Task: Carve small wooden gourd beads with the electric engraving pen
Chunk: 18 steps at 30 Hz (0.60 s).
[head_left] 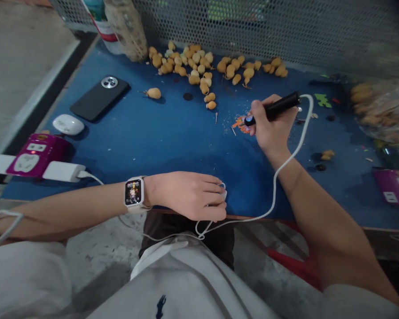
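My right hand (275, 126) is closed around a black pen-shaped electric tool (282, 106), whose white cable (275, 177) leaves its back end. The tool's front end is over a small patch of orange and purple bits (241, 125) with pale dust around it. My left hand (193, 195) rests palm down at the table's front edge, fingers curled. A loop of white cable and a small pale piece show at its fingertips; most of what it holds is hidden. A watch is on the left wrist.
Many small yellow gourds (186, 60) lie along the back, before a perforated metal screen (286, 35). At left are a phone (99, 99), a white case (68, 125), a purple power socket (36, 153) and bottles (126, 29). A bag of gourds (382, 108) lies right.
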### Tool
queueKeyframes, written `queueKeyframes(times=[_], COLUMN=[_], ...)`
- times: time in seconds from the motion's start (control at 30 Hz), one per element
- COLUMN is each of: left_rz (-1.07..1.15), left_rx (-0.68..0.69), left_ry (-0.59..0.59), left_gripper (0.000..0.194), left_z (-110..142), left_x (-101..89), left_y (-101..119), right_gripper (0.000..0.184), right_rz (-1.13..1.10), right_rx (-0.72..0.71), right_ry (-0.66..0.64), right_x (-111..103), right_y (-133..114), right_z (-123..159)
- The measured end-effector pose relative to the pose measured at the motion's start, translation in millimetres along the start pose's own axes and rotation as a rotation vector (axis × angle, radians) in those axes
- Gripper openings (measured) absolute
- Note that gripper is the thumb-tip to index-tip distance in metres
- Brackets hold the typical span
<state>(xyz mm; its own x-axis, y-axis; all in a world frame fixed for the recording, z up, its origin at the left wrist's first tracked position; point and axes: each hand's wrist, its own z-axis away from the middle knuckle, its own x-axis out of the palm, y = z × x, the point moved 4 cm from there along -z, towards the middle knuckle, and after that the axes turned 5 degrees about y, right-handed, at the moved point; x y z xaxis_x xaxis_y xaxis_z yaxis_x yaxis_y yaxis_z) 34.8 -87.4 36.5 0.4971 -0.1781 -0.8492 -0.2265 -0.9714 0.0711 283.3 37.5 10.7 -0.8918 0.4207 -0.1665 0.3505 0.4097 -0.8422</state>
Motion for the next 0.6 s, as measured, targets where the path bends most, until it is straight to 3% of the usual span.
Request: queueKeyframes(times=[0.17, 0.27, 0.37, 0.5, 0.6], left_rz=[-0.061, -0.071, -0.072, 0.033, 0.043], left_rx=[-0.009, -0.129, -0.265, -0.361, -0.545], left_ry=[-0.021, -0.091, -0.098, -0.014, 0.100], left_gripper=[0.026, 0.028, 0.028, 0.028, 0.023], left_z=[1.4, 6.1, 12.7, 18.5, 26.3], left_x=[-3.2, -2.5, -1.6, -1.9, -8.0], left_y=[-5.7, -21.1, -36.5, -47.0, -62.4], right_gripper=[0.061, 0.057, 0.054, 0.054, 0.047], right_rz=[-0.101, -0.154, -0.201, -0.248, -0.309], right_rx=[0.093, 0.191, 0.251, 0.277, 0.327], right_ry=[0.011, 0.025, -0.069, -0.114, -0.108], right_x=[5.7, 3.6, -0.5, -7.9, -6.4], right_y=[11.4, 23.0, 36.3, 51.5, 53.4], right_z=[-3.2, -8.0, -16.5, -26.4, -25.7])
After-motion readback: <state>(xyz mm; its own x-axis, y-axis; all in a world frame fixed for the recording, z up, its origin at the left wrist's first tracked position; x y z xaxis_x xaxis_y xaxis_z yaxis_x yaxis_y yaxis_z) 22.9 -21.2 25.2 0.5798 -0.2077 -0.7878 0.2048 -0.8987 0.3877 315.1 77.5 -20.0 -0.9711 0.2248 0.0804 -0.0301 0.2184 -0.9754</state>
